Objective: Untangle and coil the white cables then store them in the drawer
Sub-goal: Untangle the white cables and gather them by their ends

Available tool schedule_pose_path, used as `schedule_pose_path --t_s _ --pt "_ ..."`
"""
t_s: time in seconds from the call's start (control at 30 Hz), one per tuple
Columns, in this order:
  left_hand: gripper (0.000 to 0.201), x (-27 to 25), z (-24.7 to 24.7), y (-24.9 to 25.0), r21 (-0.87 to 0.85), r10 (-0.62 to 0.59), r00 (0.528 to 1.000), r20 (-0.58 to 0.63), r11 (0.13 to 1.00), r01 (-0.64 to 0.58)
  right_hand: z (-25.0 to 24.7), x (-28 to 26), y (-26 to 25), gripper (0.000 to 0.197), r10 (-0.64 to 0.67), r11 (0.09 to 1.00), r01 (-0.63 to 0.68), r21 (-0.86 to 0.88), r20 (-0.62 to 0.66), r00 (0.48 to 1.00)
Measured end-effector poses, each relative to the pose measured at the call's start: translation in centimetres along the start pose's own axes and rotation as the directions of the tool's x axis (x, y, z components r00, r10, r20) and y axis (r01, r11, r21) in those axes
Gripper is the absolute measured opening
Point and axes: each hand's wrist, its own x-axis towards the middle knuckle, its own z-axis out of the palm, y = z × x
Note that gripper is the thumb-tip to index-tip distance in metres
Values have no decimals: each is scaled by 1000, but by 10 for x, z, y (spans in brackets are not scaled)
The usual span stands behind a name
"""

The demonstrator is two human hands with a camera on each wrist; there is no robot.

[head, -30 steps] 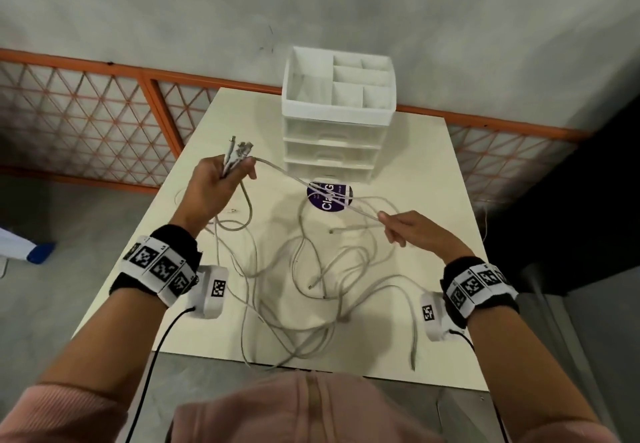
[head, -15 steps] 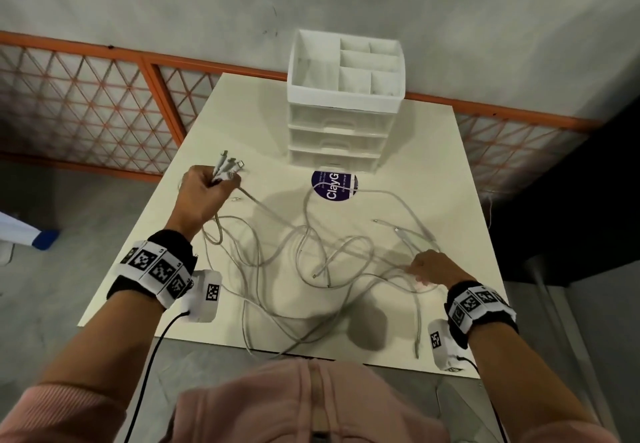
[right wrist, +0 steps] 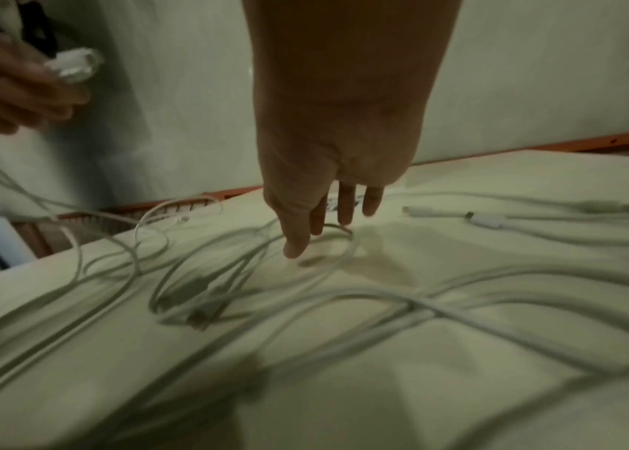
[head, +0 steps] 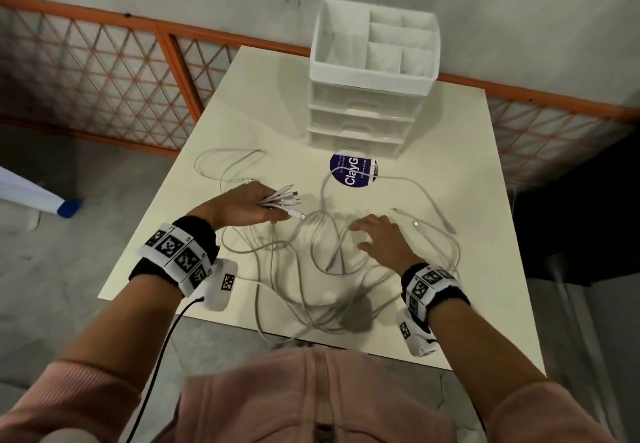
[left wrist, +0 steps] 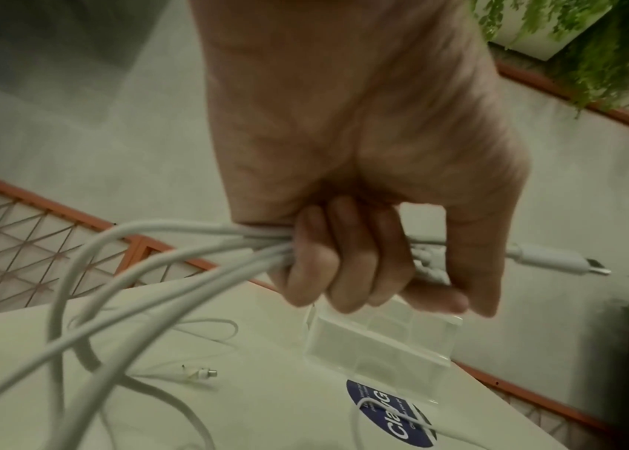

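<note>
Several white cables lie tangled across the cream table. My left hand grips a bunch of cable ends, their plugs fanning out to the right; the left wrist view shows the fingers curled round the bundle. My right hand hovers open, fingers spread, just above the tangle in the middle, holding nothing; its fingertips reach down near a loop. Two loose plugs lie to its right. The white drawer unit stands at the table's back, drawers closed.
A round purple sticker sits on the table in front of the drawers. An orange mesh fence runs behind the table along the wall. Cable loops hang over the near table edge. A black lead trails from my left wrist.
My right hand let go of the cable it pinched, dropped to the table, then moved left over the tangle. My left hand swung its bundle of plugs toward the right.
</note>
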Motion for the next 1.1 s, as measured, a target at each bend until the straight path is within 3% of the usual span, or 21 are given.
schedule_pose_path --t_s 0.13,0.2,0.27,0.37,0.47,0.53,0.6,0.67,0.73,0.9,1.0,1.1 --pt "50 -1 -1 -2 -39 -16 1000 -25 999 15 9 6 -8 45 2 998 -13 -63 -172 985" --pt "65 -1 0 -2 -62 -23 1000 -18 998 22 10 8 -9 52 -44 993 21 -119 -196 980" --pt "60 0 1 1 -87 -20 1000 -21 996 19 8 10 -9 39 -76 981 41 -190 -180 981" --pt "36 2 4 7 -134 -6 998 -60 991 -2 0 13 -6 15 -30 964 -16 -266 -167 985" --pt "27 5 5 11 -163 9 997 -83 986 -22 -10 16 -6 21 112 921 -79 -381 67 991" --pt "33 7 7 13 -202 18 996 -82 979 -35 -15 17 -4 19 163 961 -122 -248 155 974" --pt "35 7 8 15 -249 39 996 -78 967 -57 -23 19 -3 12 162 971 -184 150 146 976" --pt "34 9 11 15 -278 49 995 -90 958 -72 -40 22 -14 20 194 836 -184 516 35 980" --pt "34 11 13 17 -299 50 990 -130 950 -87 -63 24 -34 29 194 707 -120 697 -27 981" --pt "40 23 19 27 -480 58 963 -264 858 -183 -106 14 -91 18 -93 488 87 868 -48 995" --pt "38 25 21 38 -584 33 937 -347 774 -244 -107 7 -114 13 -229 521 172 836 -57 972" --pt "35 25 22 46 -620 29 921 -389 731 -285 -100 6 -129 10 -227 601 193 776 -66 972"
